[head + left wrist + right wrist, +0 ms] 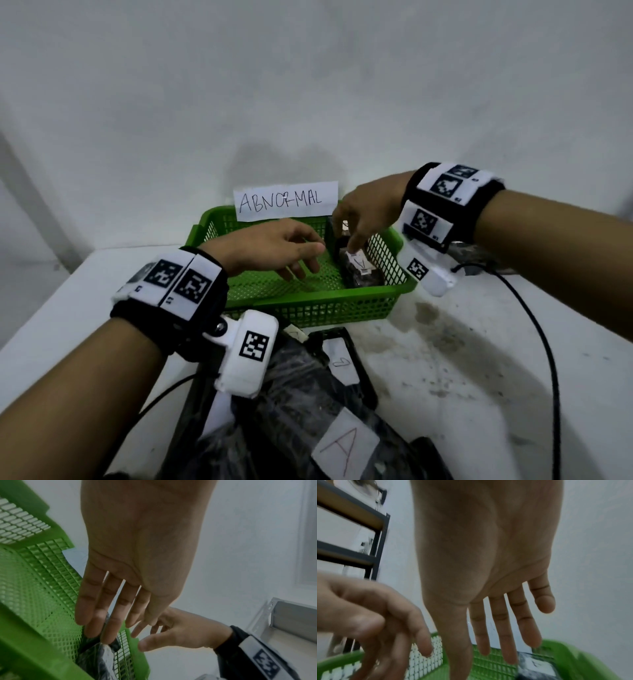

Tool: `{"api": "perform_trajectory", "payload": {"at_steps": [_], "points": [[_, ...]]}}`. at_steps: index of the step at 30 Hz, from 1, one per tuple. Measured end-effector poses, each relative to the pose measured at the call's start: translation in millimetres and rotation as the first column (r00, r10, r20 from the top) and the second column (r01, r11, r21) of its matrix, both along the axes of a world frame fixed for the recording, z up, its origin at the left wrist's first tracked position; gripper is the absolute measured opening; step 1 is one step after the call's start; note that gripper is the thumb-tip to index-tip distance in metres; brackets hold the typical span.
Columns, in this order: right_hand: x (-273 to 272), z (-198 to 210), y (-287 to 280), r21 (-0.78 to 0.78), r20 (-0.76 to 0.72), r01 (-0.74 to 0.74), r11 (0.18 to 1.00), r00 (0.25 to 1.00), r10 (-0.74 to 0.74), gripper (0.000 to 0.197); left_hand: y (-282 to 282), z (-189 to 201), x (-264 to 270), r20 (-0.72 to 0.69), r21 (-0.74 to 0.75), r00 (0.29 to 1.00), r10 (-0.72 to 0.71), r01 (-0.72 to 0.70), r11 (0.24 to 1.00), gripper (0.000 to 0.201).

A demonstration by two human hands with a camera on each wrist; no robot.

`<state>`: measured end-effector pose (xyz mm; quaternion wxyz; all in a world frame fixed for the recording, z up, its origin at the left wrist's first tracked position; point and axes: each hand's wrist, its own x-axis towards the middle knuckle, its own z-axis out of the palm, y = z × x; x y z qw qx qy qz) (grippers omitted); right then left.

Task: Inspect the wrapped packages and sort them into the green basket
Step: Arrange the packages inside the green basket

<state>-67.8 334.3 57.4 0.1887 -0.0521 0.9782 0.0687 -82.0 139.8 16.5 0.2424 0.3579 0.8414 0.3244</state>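
- The wrapped package (359,272) with a white label lies inside the green basket (318,308), at its right wall.
- Left hand (274,248) hovers over the basket, fingers (109,616) straight, holding nothing.
- Right hand (368,214) is above the package, fingers (503,635) loose and spread.

A white paper sign (286,200) handwritten "ABNORMAL" stands at the far rim against the grey wall (308,85). A black cable (544,342) trails across the stained white table (479,359). A metal shelf rack (373,536) stands by the wall.

Dim, flat, greyish light fills the room, leaving a soft shadow on the wall (274,161) behind. Both wrist views are blurred and noisy, and their edges bend.
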Motion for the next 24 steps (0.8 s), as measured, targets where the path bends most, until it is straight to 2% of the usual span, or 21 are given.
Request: {"api": "perform_trajectory", "payload": {"at_steps": [3,5,8,12,15,18,20,22,24], "points": [[24.4,13.1,-15.3,-0.078,-0.086,-0.034,0.996,0.996,0.027,0.032,-13.6,5.7,14.0,-0.068,0.004,0.997,0.026,-0.026,1.0,0.029],[41.9,12.4,-28.3,-0.13,-0.077,-0.074,0.989,0.995,0.064,0.023,-22.7,7.0,24.0,-0.118,-0.012,0.993,0.032,-0.033,0.999,0.028],[72.1,-2.1,-53.5,-0.21,0.046,-0.101,0.972,0.993,0.113,0.027,-39.6,5.9,41.9,-0.168,-0.15,0.986,-0.006,-0.02,0.989,0.026],[102.2,-32.4,-76.0,-0.242,0.221,-0.112,0.964,0.961,0.167,0.039,-56.3,5.6,62.2,-0.158,-0.45,0.987,-0.031,-0.044,0.892,0.039],[115.6,-53.5,-80.3,-0.334,0.26,-0.042,0.942,0.956,0.135,0.045,-65.4,5.4,76.1,-0.125,-0.486,0.992,0.0,-0.061,0.872,0.045],[121.9,-58.3,-74.2,-0.528,0.219,0.039,0.848,0.971,0.092,0.039,-72.2,6.7,88.4,-0.1,-0.411,0.995,0.001,-0.042,0.911,0.047],[121.9,-46.9,-66.4,-0.579,0.13,-0.009,0.815,0.986,0.103,0.037,-77.3,6.4,93.0,-0.062,-0.298,0.998,0.024,-0.041,0.954,0.049],[122.5,-28.0,-61.5,-0.588,0.005,-0.067,0.806,0.996,0.087,0.04,-84.0,4.9,95.4,0.023,-0.084,0.997,0.07,-0.068,0.994,0.05],[123.3,-5.5,-58.1,-0.59,-0.146,-0.124,0.798,0.988,0.045,0.048,-91.5,3.5,94.6,0.087,0.209,0.986,0.145,-0.161,0.965,0.05]]}}
